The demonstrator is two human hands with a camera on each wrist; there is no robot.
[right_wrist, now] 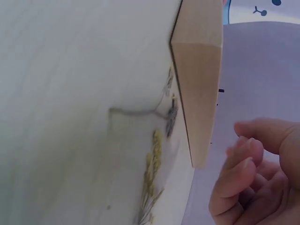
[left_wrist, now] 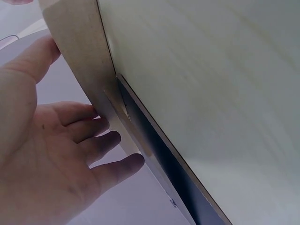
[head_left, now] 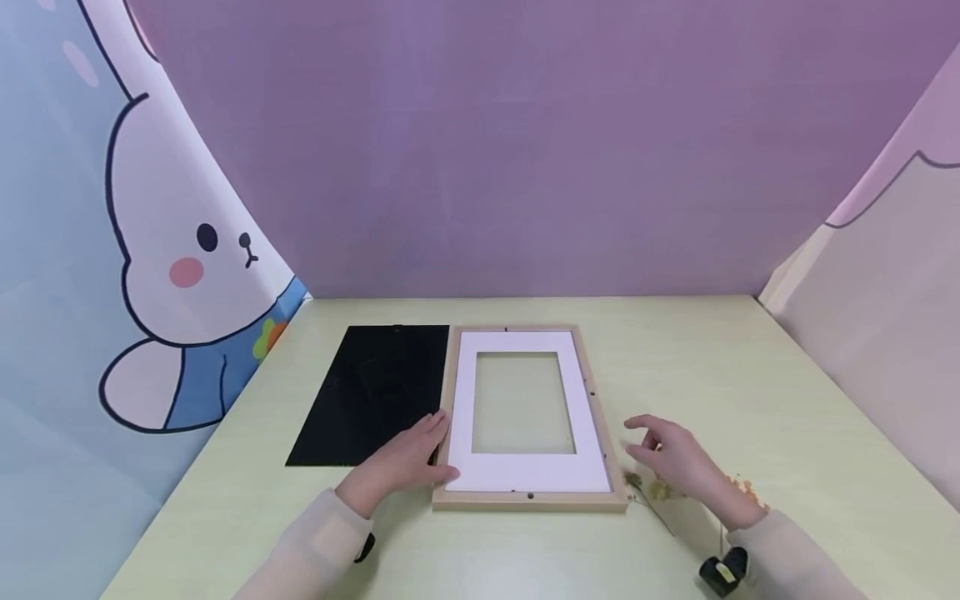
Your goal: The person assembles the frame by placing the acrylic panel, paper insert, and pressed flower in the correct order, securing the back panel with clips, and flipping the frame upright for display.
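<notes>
Pale tabletop [head_left: 450, 558], two hands about a wooden frame [head_left: 487, 502].
Nearest, dried sprigs [right_wrist: 154, 152] lie just beside the frame's lower right corner, some beneath the right hand [head_left: 678, 458], which hangs above the table with loosely bent fingers, pinching nothing; the left hand [head_left: 405, 458], fingers apart, touches the frame's left side without wrapping round it. Lying flat between the hands, the frame holds a white mat [head_left: 517, 475] with a rectangular opening; a black panel [head_left: 375, 392] lies along its left edge. Behind rises a purple backdrop [head_left: 525, 150], with a cartoon rabbit [head_left: 161, 225] printed on the left wall covering.
</notes>
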